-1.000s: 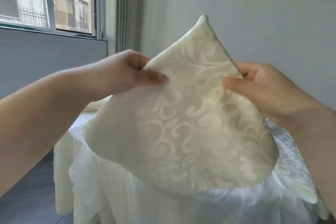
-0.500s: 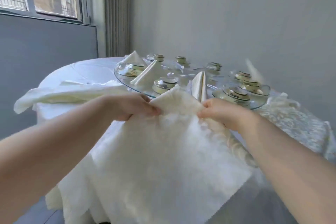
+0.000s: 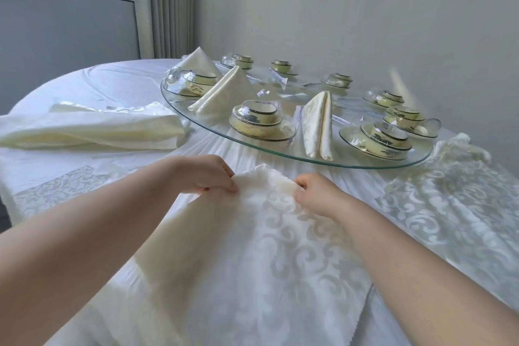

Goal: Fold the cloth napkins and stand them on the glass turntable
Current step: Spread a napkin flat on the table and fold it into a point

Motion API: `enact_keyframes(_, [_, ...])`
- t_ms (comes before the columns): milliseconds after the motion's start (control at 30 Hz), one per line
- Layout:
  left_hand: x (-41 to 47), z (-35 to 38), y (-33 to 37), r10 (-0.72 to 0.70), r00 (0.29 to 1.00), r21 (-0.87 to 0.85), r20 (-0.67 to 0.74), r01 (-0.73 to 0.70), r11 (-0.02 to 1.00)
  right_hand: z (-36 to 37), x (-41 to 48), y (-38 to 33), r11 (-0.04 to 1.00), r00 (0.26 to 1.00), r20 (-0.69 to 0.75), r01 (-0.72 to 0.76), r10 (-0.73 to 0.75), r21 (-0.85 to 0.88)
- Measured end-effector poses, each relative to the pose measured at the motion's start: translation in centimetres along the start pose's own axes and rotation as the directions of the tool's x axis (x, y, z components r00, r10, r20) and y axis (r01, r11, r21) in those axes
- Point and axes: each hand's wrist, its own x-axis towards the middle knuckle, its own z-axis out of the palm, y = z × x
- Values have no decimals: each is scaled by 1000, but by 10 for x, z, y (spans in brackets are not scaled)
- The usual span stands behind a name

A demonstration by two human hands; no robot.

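Note:
A cream patterned cloth napkin (image 3: 252, 255) lies spread over the near part of the table, draping toward me. My left hand (image 3: 205, 174) pinches its far edge on the left. My right hand (image 3: 317, 194) pinches the same edge on the right, a short gap away. Beyond them sits the glass turntable (image 3: 179, 108). Three folded napkins stand on it: one at the near right (image 3: 316, 123), one in the middle left (image 3: 224, 93), one at the far left (image 3: 198, 60).
Several bowl-and-saucer sets (image 3: 258, 121) wrapped in clear film ring the turntable. A pile of unfolded cream napkins (image 3: 92, 128) lies on the white tablecloth at the left. A lace runner (image 3: 449, 205) covers the right side. Wall and window stand behind.
The napkin was held up in front of my face a second ago. Both hands have brought it down onto the table, and the turntable has come into view.

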Motion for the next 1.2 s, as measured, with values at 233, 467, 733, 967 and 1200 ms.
enact_keyframes(233, [17, 9, 10, 130, 953, 351, -274, -27, 936, 9, 15, -3, 976, 998, -64, -24, 10, -218])
enact_keyframes(467, [3, 42, -11, 470, 858, 800, -205, -130, 586, 29, 5, -20, 911, 970, -88, 178, -226, -373])
enact_keyframes(733, [5, 51, -28, 364, 911, 751, -196, -99, 653, 41, 3, -4, 926, 991, -10, 124, -137, -358])
enact_keyframes(967, [3, 50, -28, 372, 909, 745, -189, -114, 657, 18, -24, 40, 922, 996, -40, 61, -82, -382])
enact_keyframes(1200, [-5, 40, -25, 352, 912, 651, -212, -136, 747, 5, -41, 59, 932, 985, -143, 34, -91, -362])
